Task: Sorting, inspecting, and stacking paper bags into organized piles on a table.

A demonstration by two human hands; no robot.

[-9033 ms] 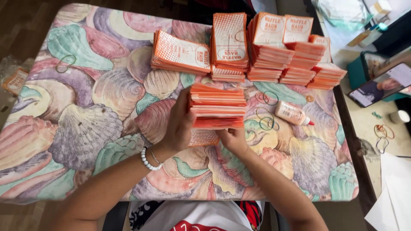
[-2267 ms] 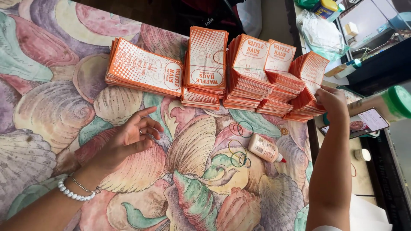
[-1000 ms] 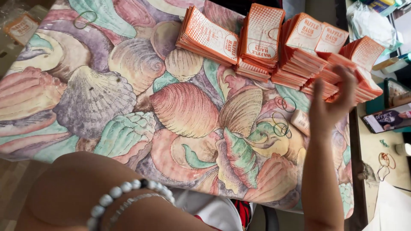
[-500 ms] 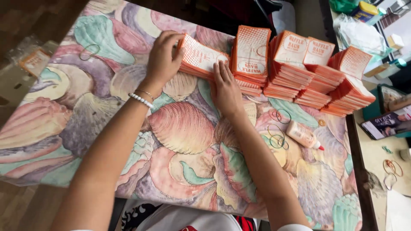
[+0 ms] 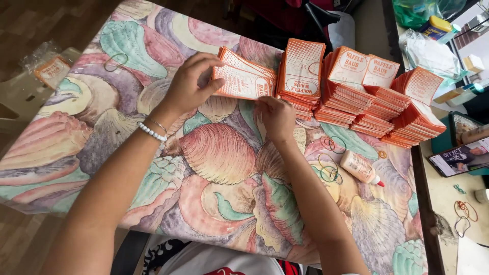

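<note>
Pretty bright in here, soft even daylight, and it seems to come from the upper right, where the plastic bags [image 5: 433, 43] look a bit washed out. Shadows are faint, just a soft one under the left hand [image 5: 191, 84] and the orange paper stack [image 5: 244, 79] on the shell-print tablecloth [image 5: 219, 153]. No harsh glare. The middle is sharp; the forearms at the bottom go soft, and the edges bend a little from the wide lens.
</note>
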